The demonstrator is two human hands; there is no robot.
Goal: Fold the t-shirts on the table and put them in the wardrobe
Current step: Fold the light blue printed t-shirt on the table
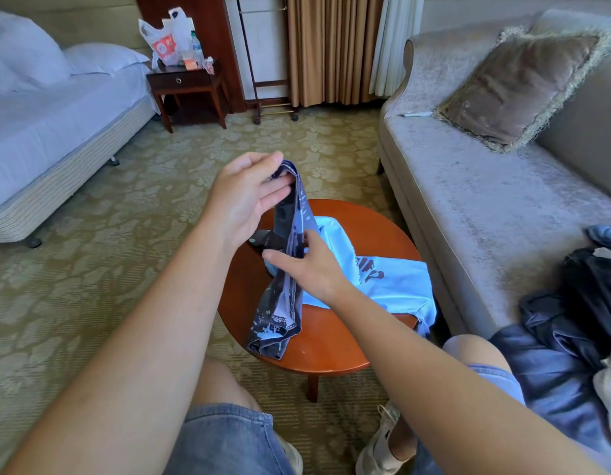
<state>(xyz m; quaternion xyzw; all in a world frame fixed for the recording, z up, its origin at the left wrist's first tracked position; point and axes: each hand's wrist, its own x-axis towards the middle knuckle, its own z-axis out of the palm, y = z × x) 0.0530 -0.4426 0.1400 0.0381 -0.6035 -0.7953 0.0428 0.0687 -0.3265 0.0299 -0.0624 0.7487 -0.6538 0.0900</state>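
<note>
Over the table (331, 347), head view: dark tee (287, 303) is bunched into a long strip. Its top end is lifted and its bottom end lies on the near table edge. Left hand (249, 200) is highest and farthest out. It pinches the top of the strip between thumb and fingers, and the other fingers are loosely extended, not wrapped tight. Right hand (312, 265) is lower and nearer the body, at mid-strip, with the thumb across the front of the cloth and the fingers curled behind it. Both hands grip the same garment.

Key relation: the strip's long axis runs from the left hand down and toward the person, through the right hand, and the free tail hangs below the right hand. The cloth isn't spread, so I judge folding hasn't properly started. It likely needs shaking open or laying flat first, and the right hand is the closer one to slide down to the hem.

Blue tee (396, 286) lies crumpled flat on the table, under and right of the dark tee, with its edge drooping off the right rim. No hand is on it.

A small dark item (258, 240) sits on the far table side, and I can't tell what it is. Sofa (468, 207) stands to the right with a clothes pile (557, 341) on the seat. Can't pick out any wardrobe.
</note>
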